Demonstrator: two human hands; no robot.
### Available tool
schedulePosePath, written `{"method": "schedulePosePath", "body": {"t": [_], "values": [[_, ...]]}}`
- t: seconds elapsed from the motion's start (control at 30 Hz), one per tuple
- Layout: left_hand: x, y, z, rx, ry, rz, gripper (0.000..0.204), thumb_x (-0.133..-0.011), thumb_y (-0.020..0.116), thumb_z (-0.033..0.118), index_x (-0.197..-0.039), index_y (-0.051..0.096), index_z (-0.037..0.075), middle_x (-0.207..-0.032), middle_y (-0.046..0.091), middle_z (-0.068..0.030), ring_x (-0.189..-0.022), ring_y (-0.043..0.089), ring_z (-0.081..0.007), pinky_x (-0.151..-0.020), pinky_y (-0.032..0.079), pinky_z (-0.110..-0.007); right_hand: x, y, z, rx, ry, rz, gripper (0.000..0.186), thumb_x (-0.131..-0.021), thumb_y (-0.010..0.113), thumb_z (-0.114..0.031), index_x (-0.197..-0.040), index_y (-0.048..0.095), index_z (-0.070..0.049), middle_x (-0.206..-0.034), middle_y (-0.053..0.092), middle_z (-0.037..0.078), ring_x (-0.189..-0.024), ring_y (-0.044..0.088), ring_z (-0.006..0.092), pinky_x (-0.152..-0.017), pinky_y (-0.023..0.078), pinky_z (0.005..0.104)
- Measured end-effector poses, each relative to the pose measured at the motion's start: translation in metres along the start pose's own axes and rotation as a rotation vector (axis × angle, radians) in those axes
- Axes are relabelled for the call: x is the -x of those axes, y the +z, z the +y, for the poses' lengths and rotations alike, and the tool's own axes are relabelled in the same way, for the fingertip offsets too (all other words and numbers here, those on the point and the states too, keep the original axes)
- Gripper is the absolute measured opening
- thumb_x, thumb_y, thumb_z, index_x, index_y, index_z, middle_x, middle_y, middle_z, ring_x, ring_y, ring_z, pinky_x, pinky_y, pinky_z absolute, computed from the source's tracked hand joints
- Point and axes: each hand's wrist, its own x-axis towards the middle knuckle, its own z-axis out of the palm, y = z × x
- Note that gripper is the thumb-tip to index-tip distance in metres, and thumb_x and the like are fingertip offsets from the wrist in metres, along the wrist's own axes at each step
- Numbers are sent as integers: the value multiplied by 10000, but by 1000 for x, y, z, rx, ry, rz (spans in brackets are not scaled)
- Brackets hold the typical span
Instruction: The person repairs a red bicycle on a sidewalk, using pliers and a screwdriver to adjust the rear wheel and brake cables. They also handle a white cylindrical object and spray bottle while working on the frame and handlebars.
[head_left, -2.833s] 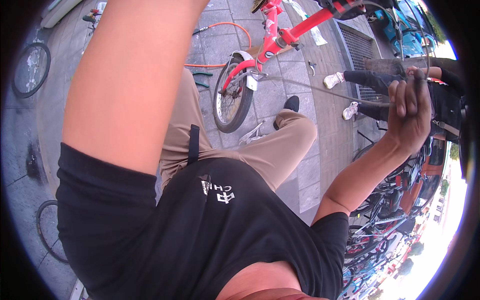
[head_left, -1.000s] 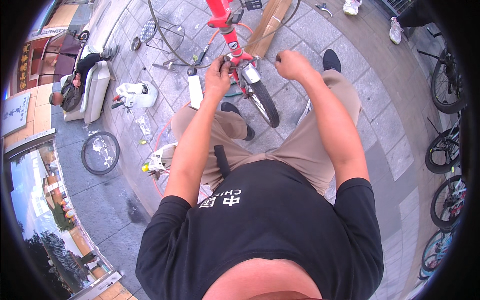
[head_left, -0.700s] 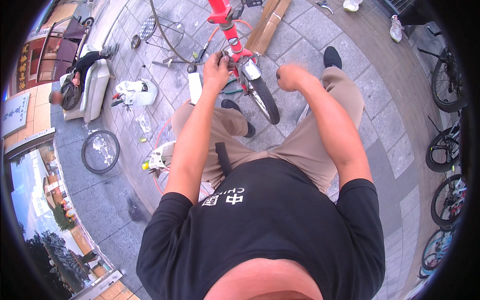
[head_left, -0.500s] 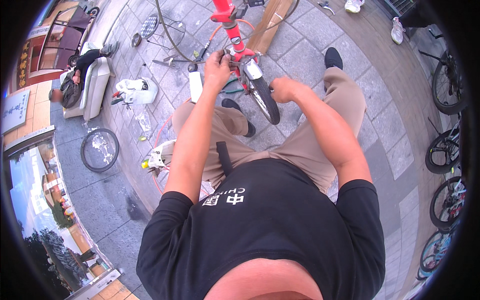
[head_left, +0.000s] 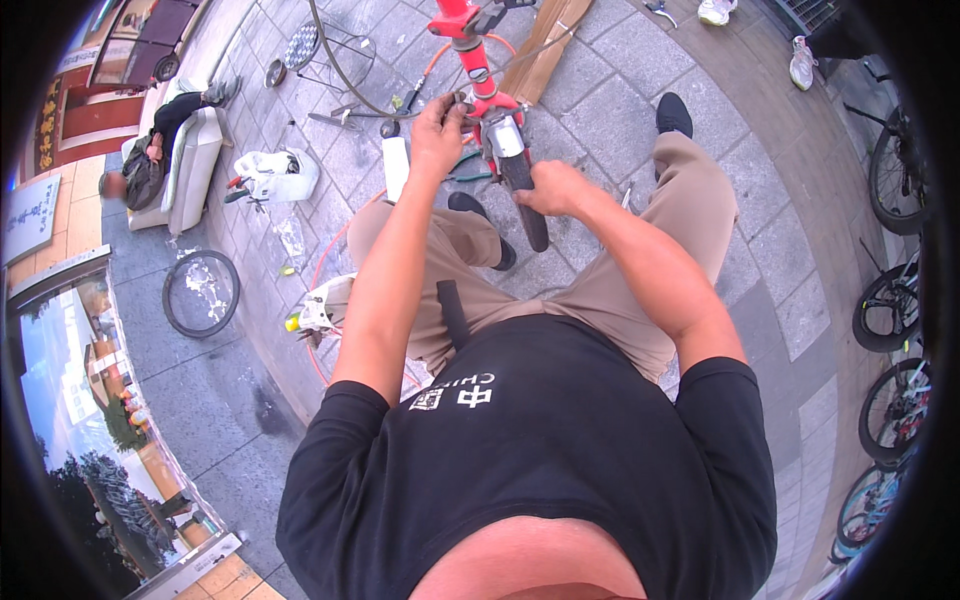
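- Bicycle frame (head_left: 478,68): red, with darker fittings at the upper edge of view; its lower end meets the front wheel.
- Front wheel (head_left: 517,170): black tyre, turned toward the person, between the feet; the right hand (head_left: 553,188) grips the tyre.
- Mudguard (head_left: 503,137): silver, short, over the wheel.
- Cable (head_left: 327,55): thin, grey, curving toward the left hand (head_left: 440,135), fingertips bent beside the frame's lower end; grip detail unclear.

Red bicycle (head_left: 474,60), cut off at the top
The cardboard (head_left: 528,80) is cropped there too; fingers (head_left: 456,110) of the left hand (head_left: 437,135) hide whatever lies between them beside the front fork (head_left: 492,103).
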Motion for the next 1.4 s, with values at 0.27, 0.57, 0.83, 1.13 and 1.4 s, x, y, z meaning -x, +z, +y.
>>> {"method": "schedulePosePath", "body": {"t": [0.27, 0.57, 0.83, 1.13, 1.4], "values": [[8, -13, -13, -130, -55, -191, 399, -1042, 607, 46, -1419, 537, -66, -1170, 736, -161, -1009, 699, -185, -886, 570, -350, -6, 16, -6, -102, 58, 60, 570, -899, 754, -479, -1096, 758, 56, -1126, 740, 288, -1088, 720, 413, -951, 565, 492], [5, -6, -11, -681, 115, -181, 527, -888, 797, 440, -1170, 728, 1, -1167, 714, -257, -1129, 693, -403, -957, 557, -462, -9, 21, 13, -151, 65, 126, 576, -868, 754, -481, -1109, 759, 42, -1084, 744, 296, -1075, 717, 436, -962, 549, 486], [-17, -8, -16, -549, 120, -334, 502, -857, 823, 477, -1161, 765, 81, -1142, 728, -212, -1080, 692, -383, -938, 546, -456, -9, 37, 3, 1, 149, 176, 638, -903, 737, -502, -1143, 703, 88, -1133, 721, 336, -1135, 701, 451, -986, 538, 512], [-26, -9, -22, -676, 138, -383, 460, -862, 810, 445, -1098, 767, 52, -952, 736, -254, -915, 713, -431, -856, 564, -483, -6, 39, -29, 168, 405, 223, 690, -924, 690, -500, -1262, 624, 97, -1259, 677, 357, -1228, 656, 468, -1052, 506, 511], [-37, -14, -44, -476, 180, -439, 356, -902, 800, 337, -1090, 775, 37, -976, 758, -226, -943, 733, -370, -873, 562, -450, -18, 31, -10, 221, 420, 167, 703, -926, 704, -468, -1270, 600, 136, -1250, 664, 384, -1254, 636, 478, -1074, 494, 500]]}}
